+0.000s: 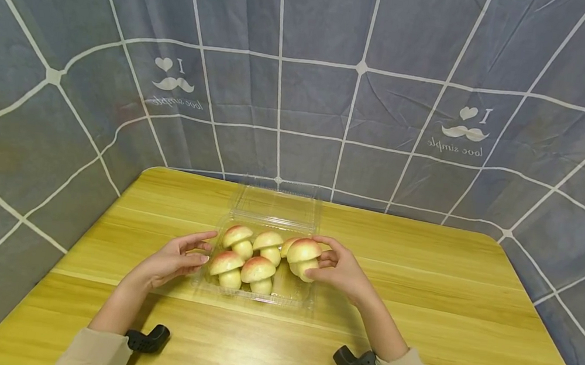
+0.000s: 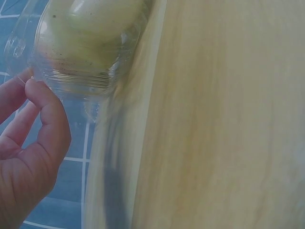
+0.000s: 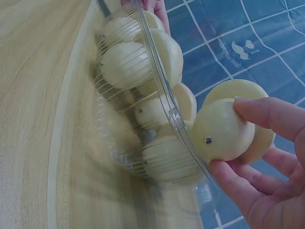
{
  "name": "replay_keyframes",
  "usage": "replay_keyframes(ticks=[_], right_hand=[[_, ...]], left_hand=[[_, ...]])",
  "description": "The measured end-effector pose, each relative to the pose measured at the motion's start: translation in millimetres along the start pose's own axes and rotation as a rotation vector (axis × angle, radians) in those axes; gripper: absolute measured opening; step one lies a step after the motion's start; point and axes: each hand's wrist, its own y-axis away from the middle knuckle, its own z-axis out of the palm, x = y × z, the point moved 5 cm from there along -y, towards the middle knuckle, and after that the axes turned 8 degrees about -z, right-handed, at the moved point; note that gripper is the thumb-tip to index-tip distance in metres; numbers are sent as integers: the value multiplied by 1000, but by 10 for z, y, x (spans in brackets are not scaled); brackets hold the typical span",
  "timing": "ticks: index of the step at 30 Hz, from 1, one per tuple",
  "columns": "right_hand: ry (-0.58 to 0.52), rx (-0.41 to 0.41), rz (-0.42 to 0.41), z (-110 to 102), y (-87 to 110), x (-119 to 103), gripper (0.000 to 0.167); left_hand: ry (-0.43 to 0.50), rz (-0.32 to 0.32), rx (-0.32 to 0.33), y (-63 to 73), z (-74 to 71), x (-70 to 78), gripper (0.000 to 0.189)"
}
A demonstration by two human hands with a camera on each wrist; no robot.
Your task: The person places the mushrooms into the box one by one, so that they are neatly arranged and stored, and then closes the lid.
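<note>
A clear plastic clamshell box point(image 1: 292, 291) holds several cream mushroom-shaped pieces with reddish caps, one of them a front-left mushroom point(image 1: 228, 267). My right hand point(image 1: 339, 269) pinches another mushroom point(image 1: 303, 253) by its side, above the box's right part. In the right wrist view this mushroom point(image 3: 224, 129) is tilted, with a small dark mark on its stem end, between thumb and fingers. It partly hides a mushroom point(image 1: 287, 246) behind it. My left hand point(image 1: 174, 260) is at the box's left rim, its thumb and index finger apart; whether they touch it is hard to tell.
The box's clear lid point(image 1: 277, 204) stands raised on the far side. All of this is on a yellow wood-grain table point(image 1: 420, 289). A grey-blue curtain point(image 1: 316, 96) with white lines hangs around the back and sides. Each wrist bears a black mount point(image 1: 148, 339).
</note>
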Motion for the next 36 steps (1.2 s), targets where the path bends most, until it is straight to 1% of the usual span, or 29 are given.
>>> replay_keyframes(ticks=[8, 13, 19, 23, 26, 31, 33, 36], right_hand=[[71, -10, -18, 40, -14, -46, 69], [84, -32, -28, 70, -32, -67, 68], [123, -49, -50, 114, -32, -97, 68], [158, -41, -41, 148, -33, -100, 68], [177, -34, -36, 166, -33, -107, 61], [250, -9, -53, 172, -27, -140, 45], [273, 2, -64, 171, -28, -153, 45], [278, -1, -69, 176, -31, -155, 46]], left_hand=[[1, -6, -1, 5, 7, 22, 65], [7, -8, 3, -4, 9, 37, 66], [2, -10, 9, 1, -1, 19, 65], [-6, -7, 11, 2, 0, 5, 65], [-7, -3, 11, 2, 4, 6, 65], [-5, -2, 10, -2, 13, 15, 65], [-2, -4, 8, 0, 11, 16, 65], [3, -8, 6, 8, 8, 13, 65]])
